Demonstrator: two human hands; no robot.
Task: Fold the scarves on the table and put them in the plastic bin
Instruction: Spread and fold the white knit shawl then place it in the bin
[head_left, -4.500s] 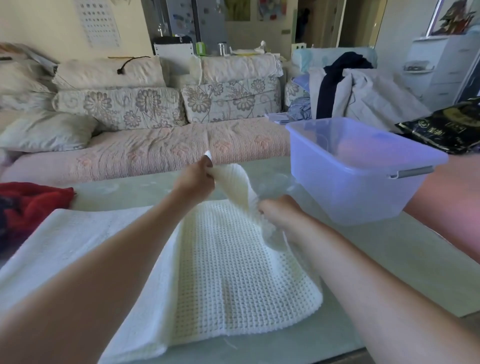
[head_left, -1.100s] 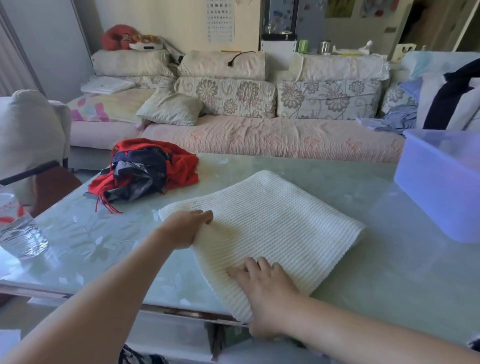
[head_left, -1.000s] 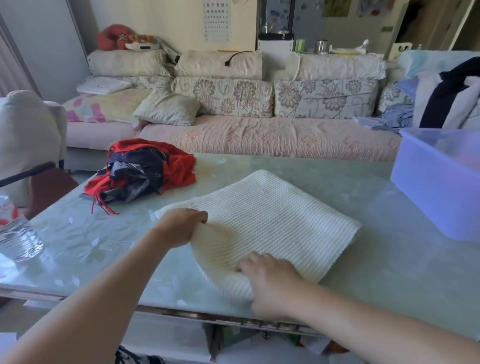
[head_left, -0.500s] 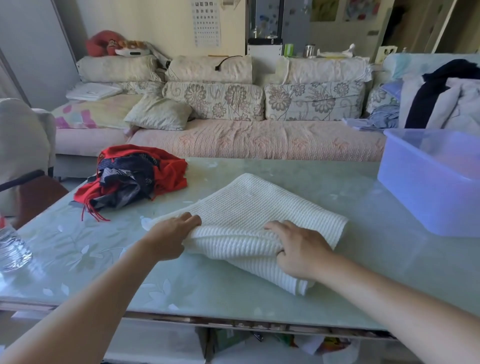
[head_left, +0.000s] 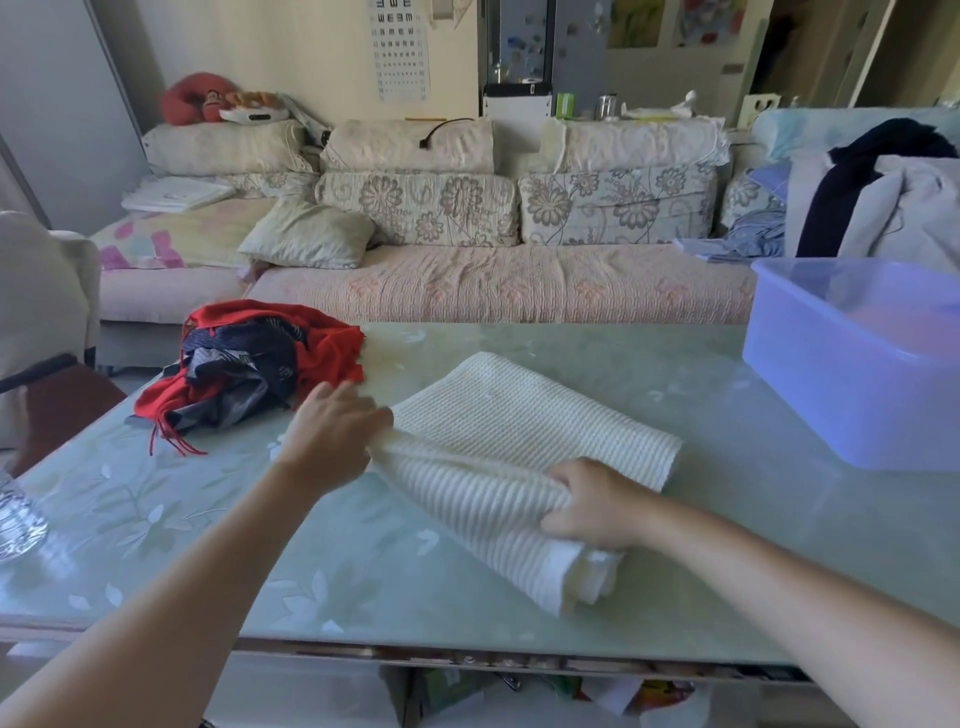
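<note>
On the glass-topped table (head_left: 363, 571) we see the white scarf (head_left: 519, 415), a knitted one, lying folded in several layers near the middle, with its near part doubled over into a thick roll. The right hand (head_left: 592, 506) grips this roll from above: its fingers are curled round the folded layers near the right end. The left hand (head_left: 332, 436) is at the left end of the same fold and touches the cloth, but it is blurred, so we cannot tell if it holds the scarf or only rests against it. The plastic bin (head_left: 852, 374), translucent and bluish, stands on the table at the right, apart from the white scarf. Behind the left hand, a pile of red and dark scarves (head_left: 249, 364) lies crumpled on the table, just beside the hand. At the left edge we see part of a clear bottle (head_left: 18, 514). Behind the table there is a sofa (head_left: 519, 280) with flowered cushions.
</note>
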